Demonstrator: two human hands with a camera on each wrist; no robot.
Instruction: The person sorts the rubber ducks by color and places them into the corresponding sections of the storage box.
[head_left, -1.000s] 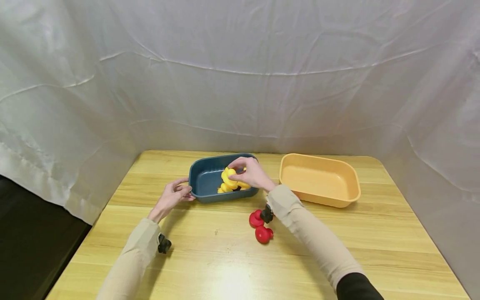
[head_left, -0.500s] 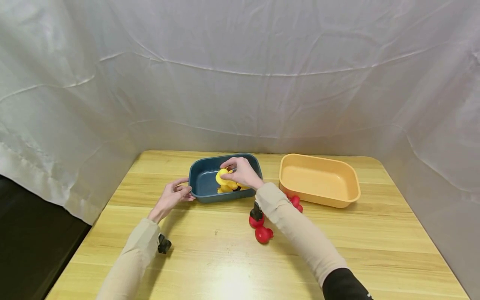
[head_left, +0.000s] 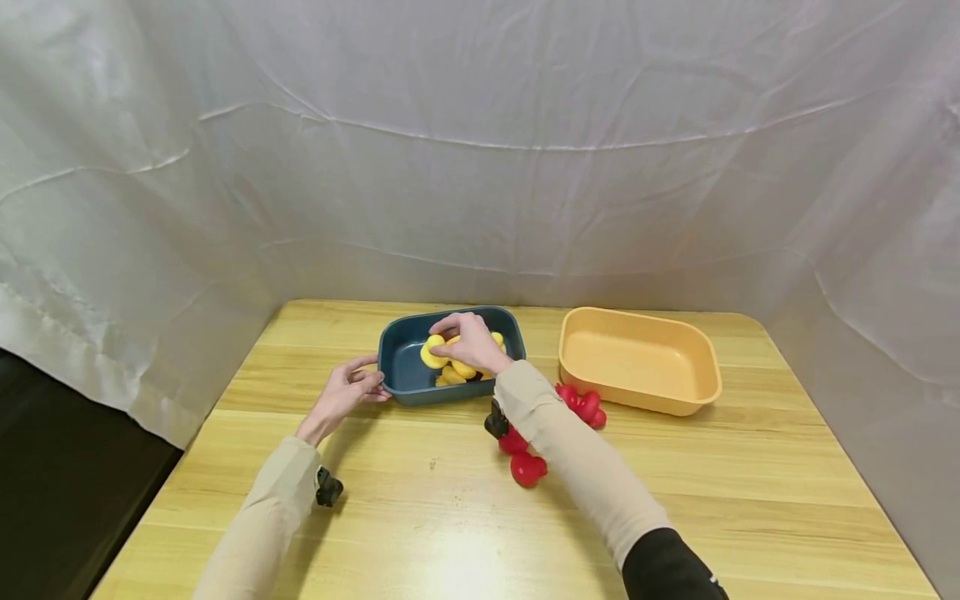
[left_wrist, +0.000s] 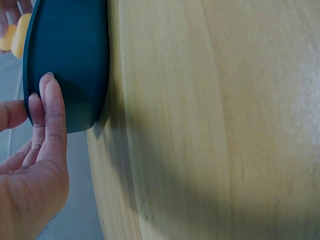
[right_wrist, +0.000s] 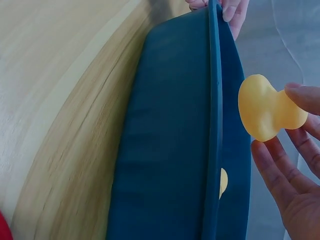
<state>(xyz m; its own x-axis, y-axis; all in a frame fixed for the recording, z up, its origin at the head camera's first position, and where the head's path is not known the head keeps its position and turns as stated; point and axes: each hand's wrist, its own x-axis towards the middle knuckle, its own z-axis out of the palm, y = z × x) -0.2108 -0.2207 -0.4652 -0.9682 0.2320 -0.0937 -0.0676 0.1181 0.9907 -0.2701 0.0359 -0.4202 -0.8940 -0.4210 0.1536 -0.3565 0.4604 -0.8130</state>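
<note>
My left hand [head_left: 347, 393] pinches the left end of a dark blue bin [head_left: 429, 396], thumb over the rim and fingers against the outer wall [left_wrist: 75, 60]. Above the inside of this bin, my right hand [head_left: 474, 342] holds a yellow toy duck [head_left: 434, 352] between thumb and fingers. The right wrist view shows the held duck [right_wrist: 267, 107] at the fingertips, raised above the bin's rim [right_wrist: 215, 120]. More yellow ducks [head_left: 452, 377] lie in the bin below the right hand, partly hidden by it.
An orange bin [head_left: 637, 354] stands on the wooden table to the right of the blue one. Several red toy ducks lie in front, some [head_left: 588, 408] by the orange bin and others [head_left: 528, 469] nearer, partly behind the right forearm. A pale curtain [head_left: 525, 167] hangs behind.
My right hand has moved left over the blue bin with the yellow duck, uncovering yellow ducks on its right side. Red ducks by the orange bin have come into view. My left hand stays put.
</note>
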